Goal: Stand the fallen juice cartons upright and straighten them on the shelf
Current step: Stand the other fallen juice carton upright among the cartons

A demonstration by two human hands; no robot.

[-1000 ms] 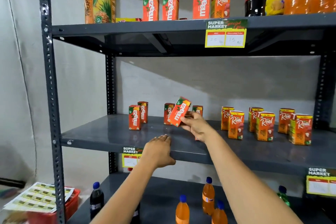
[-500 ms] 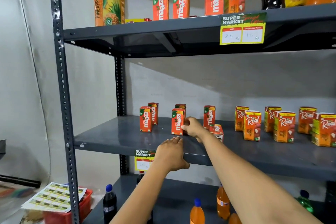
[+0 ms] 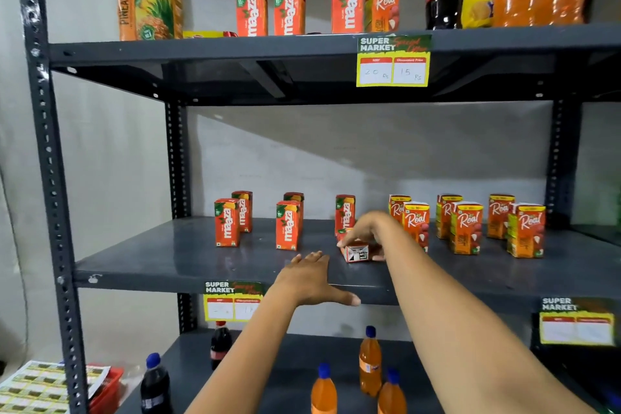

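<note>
From my remote seat I saw the dark grey slotted-steel shelving rack (image 3: 53, 178), its middle grey metal shelf board (image 3: 168, 259) carrying the small cartons. On its right stood six upright orange-and-green Real lychee cartons (image 3: 465, 228) in two staggered rows. Left of them stood five upright orange Maaza mango cartons (image 3: 288, 225), some paired front to back. The person's left hand (image 3: 311, 281) lay flat and spread on the shelf's front edge, holding nothing. The right hand (image 3: 368, 232) reached further in, fingers curled over the one fallen orange Maaza carton (image 3: 358, 251), which lay on its side, white end toward me, in front of the rightmost upright Maaza carton. I could not tell whether it was lifted.
</note>
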